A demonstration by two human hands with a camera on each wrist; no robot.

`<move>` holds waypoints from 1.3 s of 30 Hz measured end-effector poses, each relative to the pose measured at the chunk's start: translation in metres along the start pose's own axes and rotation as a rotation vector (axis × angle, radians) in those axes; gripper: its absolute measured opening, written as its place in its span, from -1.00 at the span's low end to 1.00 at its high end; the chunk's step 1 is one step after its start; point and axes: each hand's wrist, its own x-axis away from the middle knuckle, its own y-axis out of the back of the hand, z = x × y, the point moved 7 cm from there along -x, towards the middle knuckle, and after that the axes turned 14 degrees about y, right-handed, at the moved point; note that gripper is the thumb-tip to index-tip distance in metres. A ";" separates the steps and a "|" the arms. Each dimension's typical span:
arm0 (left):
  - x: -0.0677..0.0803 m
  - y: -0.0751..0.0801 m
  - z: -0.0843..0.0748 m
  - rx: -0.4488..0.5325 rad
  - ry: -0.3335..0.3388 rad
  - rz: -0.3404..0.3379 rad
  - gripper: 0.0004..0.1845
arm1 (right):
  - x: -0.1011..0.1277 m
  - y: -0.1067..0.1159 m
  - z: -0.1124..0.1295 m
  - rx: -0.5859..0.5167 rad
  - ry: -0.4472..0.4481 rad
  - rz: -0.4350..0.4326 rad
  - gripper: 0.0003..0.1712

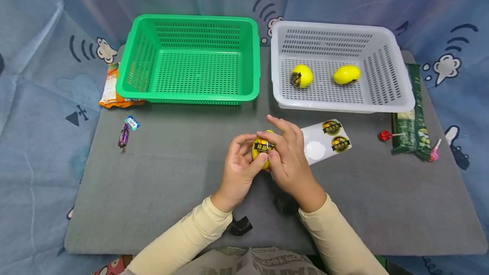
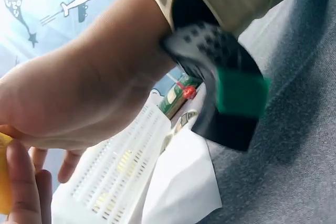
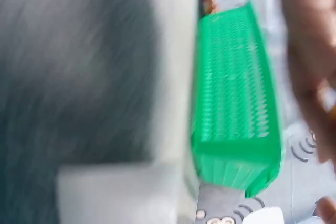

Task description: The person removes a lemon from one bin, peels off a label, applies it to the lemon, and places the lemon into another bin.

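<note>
Your left hand [image 1: 238,169] and right hand [image 1: 287,156] together grip a yellow lemon [image 1: 262,151] above the counter [image 1: 172,173], midway toward its near edge, fingers pressing on its sticker [image 1: 263,146].

We see a grey mat [image 1: 160,190] covering the tabletop, our landmark. Behind it and on both sides hangs a blue cloth backdrop [image 1: 46,7] printed with small white cartoon figures and dark arc marks. The cloth drapes in folds past the mat's left and right edges. Light is even and soft, shadows faint.
</note>
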 end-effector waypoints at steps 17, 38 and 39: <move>-0.011 0.012 -0.008 -0.067 -0.047 -0.062 -0.48 | 0.004 0.033 -0.035 0.110 -0.121 -0.006 -0.14; -0.094 -0.022 -0.045 -0.305 -0.060 -0.009 -0.58 | 0.032 0.119 -0.115 0.408 -0.526 -0.171 -0.66; -0.107 -0.030 -0.049 -0.353 -0.056 -0.003 -0.58 | 0.032 0.118 -0.115 0.406 -0.531 -0.172 -0.66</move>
